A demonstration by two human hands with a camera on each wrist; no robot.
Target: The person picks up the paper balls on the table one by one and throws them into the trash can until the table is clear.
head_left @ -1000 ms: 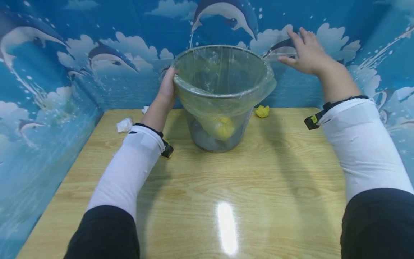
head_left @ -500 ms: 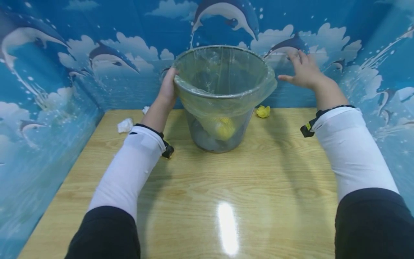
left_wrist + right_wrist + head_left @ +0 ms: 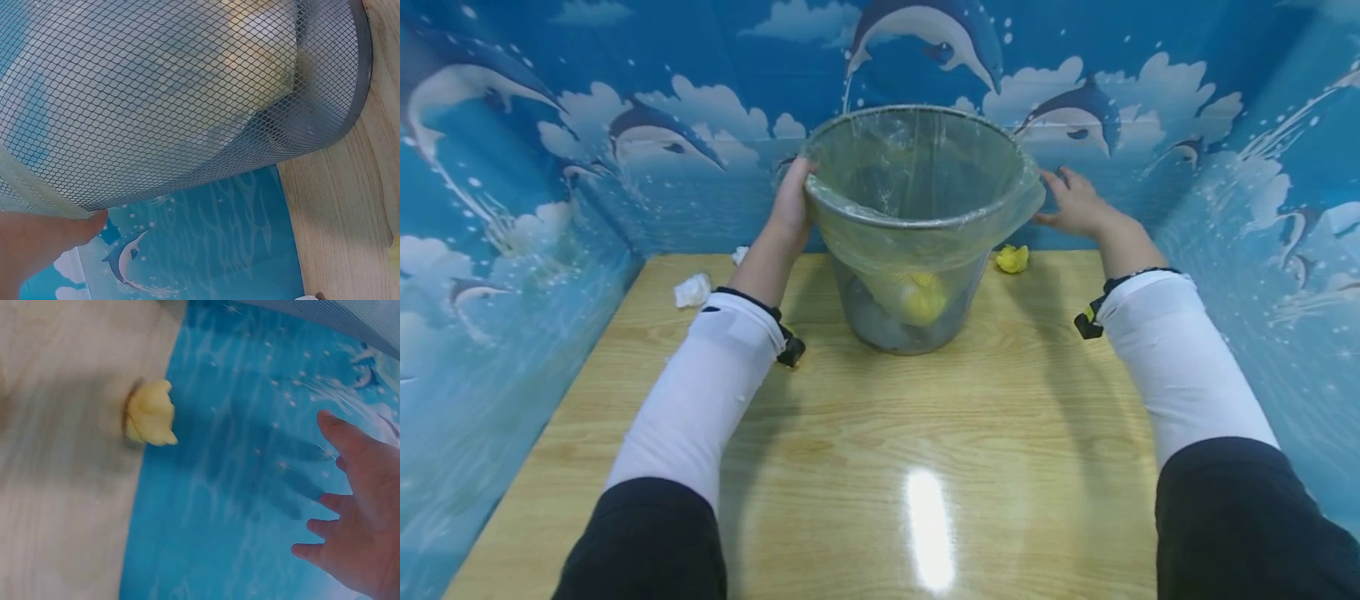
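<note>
A grey mesh wastebasket (image 3: 910,327) stands at the back of the table, lined with a thin, see-through yellowish bin bag (image 3: 917,237) folded over its rim. Inside the bag, a yellow crumpled lump (image 3: 921,300) shows through the mesh. My left hand (image 3: 792,200) grips the rim on its left side, thumb on top; the left wrist view shows a finger (image 3: 69,228) against the folded bag edge. On the other side my right hand (image 3: 1078,206) is spread with fingertips right at the bag's overhang. The right wrist view shows that hand (image 3: 359,519) with nothing in it.
A yellow crumpled paper ball (image 3: 1012,258) lies at the table's back edge, right of the basket. Crumpled white paper (image 3: 692,290) lies at the left, with another white piece (image 3: 740,254) behind my forearm. Dolphin-printed curtains (image 3: 700,167) enclose the wooden table (image 3: 850,467).
My right hand has come down and leftward from above the right side to the bag's overhang. The left hand and the wastebasket have stayed in place.
</note>
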